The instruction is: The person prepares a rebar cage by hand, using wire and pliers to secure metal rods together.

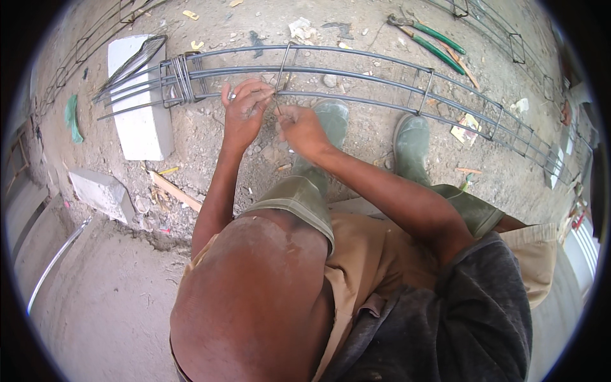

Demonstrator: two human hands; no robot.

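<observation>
Two bare hands at a bar cage, clock centred on the view. From the left: green scrap point(72, 119) on the dirt between 9 and 10 o'clock; small white block point(100, 193) at 9, tilted. Larger white block point(143, 137) at 10, under the cage's left end. Thin wire hank point(137, 60) lies across that end, also at 10. Wire wrap point(182, 77) goes round the bars between 10 and 11. Wood strip point(173, 191) on the ground at 9. Cage point(350, 73), grey bars joined by square stirrups, arcs from 10 over 12 to 3. Left hand point(245, 114) at 11: fingers bent, tips together by the lower bar, near the foot of a stirrup point(283, 69); can't tell if they grip anything. Ring point(231, 95) on one finger. Short dark wire point(277, 107) at that joint, just right of the left fingertips. Right hand point(302, 130) at 12: closed, thumb and forefinger pinching the wire, just below the lower bar. Left boot point(331, 121), green, between 12 and 1, toe near the lower bar; right boot point(412, 149) at 2, same colour. Cutters point(438, 53) with green handles on the ground between 1 and 2, beyond the cage.
</observation>
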